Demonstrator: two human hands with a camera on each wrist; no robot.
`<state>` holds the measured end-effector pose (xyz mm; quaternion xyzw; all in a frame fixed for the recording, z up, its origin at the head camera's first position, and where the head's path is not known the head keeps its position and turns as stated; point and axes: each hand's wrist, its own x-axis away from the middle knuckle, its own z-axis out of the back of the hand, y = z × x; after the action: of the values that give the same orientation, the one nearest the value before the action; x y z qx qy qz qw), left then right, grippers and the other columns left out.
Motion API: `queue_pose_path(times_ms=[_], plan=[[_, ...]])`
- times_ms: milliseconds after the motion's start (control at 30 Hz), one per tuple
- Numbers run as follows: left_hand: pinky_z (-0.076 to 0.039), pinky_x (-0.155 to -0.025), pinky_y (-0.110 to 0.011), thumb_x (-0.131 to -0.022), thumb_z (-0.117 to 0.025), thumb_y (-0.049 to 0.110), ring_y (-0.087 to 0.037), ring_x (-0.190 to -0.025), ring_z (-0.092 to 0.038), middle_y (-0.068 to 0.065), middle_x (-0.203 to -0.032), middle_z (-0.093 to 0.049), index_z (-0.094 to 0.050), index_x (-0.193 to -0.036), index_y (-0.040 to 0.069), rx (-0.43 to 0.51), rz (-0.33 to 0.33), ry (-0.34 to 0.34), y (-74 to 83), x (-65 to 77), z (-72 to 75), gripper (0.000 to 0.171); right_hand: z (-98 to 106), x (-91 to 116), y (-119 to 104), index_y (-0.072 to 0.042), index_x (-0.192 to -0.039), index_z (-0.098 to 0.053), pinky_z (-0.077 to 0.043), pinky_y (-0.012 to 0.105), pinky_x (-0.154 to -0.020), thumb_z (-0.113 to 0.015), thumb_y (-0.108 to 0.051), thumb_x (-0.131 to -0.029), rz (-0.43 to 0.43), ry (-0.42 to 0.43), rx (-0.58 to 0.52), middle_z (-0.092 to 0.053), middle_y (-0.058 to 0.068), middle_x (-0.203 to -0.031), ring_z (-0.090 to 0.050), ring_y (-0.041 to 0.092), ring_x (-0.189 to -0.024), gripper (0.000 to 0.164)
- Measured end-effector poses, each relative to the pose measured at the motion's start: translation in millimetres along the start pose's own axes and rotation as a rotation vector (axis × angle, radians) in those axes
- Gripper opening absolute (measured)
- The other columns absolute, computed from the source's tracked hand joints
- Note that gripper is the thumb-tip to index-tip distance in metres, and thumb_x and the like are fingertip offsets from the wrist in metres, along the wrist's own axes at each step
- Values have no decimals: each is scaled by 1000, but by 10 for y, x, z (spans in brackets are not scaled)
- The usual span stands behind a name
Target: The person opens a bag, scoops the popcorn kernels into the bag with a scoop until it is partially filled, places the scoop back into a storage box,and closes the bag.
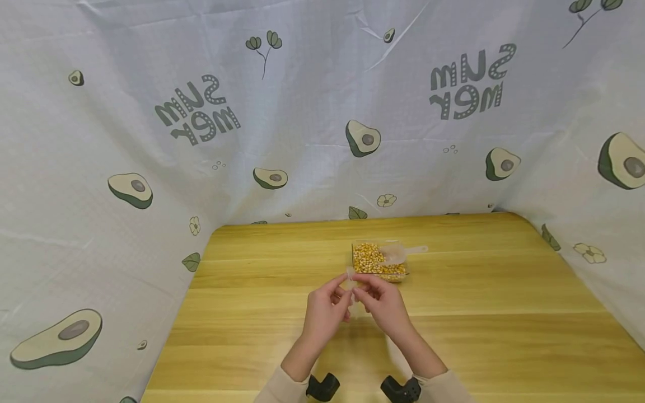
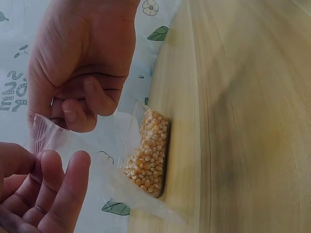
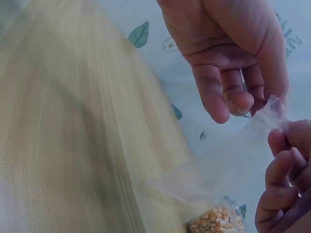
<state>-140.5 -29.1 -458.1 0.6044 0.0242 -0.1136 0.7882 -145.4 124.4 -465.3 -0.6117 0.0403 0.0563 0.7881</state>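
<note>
A clear plastic bag (image 1: 356, 309) hangs between the two hands above the table. My left hand (image 1: 325, 313) pinches its upper edge between thumb and fingers. Close beside it, my right hand (image 1: 384, 305) pinches the same edge from the other side. The thin film of the bag (image 3: 209, 167) slopes down from the fingertips in the right wrist view. In the left wrist view, the bag (image 2: 109, 177) looks flat, and no contents show through it. Whether its mouth is parted cannot be told.
Just beyond the hands stands a clear box of corn kernels (image 1: 369, 258). A translucent scoop (image 1: 395, 254) lies in it, its handle sticking out to the right. Printed cloth (image 1: 312, 129) walls in the back and sides of the wooden table (image 1: 504, 291).
</note>
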Motion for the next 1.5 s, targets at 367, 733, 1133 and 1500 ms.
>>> queue_pose_path(times_ms=[367,733,1133,1500], plan=[[-53,-46,-24,-93,-56,-2,-6,-46,-58,-15,-77,-68,-61,-133,3,10,12,12,-5,-1,39,40,23,5,-26,-6,-114,-73,-42,21,-51,-69,-4,-92,5,52,43,-65,7,-79,-48,4,-57,23],[-55,-46,-32,-90,-55,-3,-12,-43,-58,-6,-71,-62,-62,-129,7,10,29,66,-13,-6,109,41,102,-20,22,-11,-112,-74,-41,22,-50,-66,-4,-93,-45,90,90,-67,14,-82,-49,6,-56,22],[-56,-47,-33,-88,-56,-5,-7,-44,-54,-5,-69,-57,-64,-127,11,4,47,92,-60,4,154,43,141,-27,31,-9,-109,-74,-43,21,-53,-66,-2,-92,-42,109,61,-68,21,-86,-50,5,-58,20],[-56,-46,-36,-94,-63,5,-8,-45,-53,-9,-71,-60,-64,-126,13,27,49,58,-60,11,161,32,138,-30,20,-1,-108,-69,-42,22,-52,-67,-6,-95,-80,61,-61,-63,5,-75,-47,6,-54,14]])
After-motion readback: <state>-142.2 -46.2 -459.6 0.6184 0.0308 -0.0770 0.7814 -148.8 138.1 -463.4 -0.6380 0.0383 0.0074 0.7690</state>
